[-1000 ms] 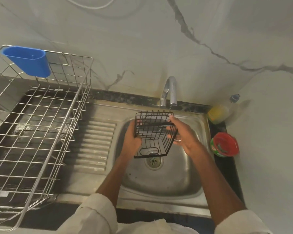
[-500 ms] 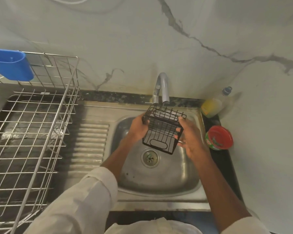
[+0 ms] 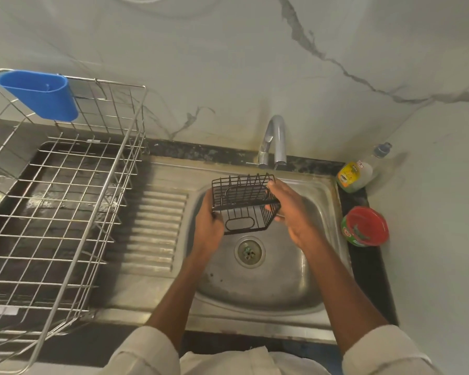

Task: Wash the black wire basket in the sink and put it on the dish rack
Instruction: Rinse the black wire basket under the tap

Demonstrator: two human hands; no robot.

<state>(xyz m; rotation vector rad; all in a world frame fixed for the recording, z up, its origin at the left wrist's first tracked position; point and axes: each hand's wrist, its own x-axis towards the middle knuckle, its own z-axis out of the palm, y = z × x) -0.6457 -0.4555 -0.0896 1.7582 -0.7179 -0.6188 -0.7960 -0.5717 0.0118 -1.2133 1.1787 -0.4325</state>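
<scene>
Basket [image 3: 243,205] between both hands' fingers [image 3: 275,189]

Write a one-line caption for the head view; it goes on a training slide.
Both hands, left hand and right hand, hold the black wire basket over the sink, below the tap.

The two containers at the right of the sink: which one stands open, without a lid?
The red tub nearest the person has no lid, so its inside shows. The yellow-labelled bottle behind it, by the wall, has a cap on.
</scene>
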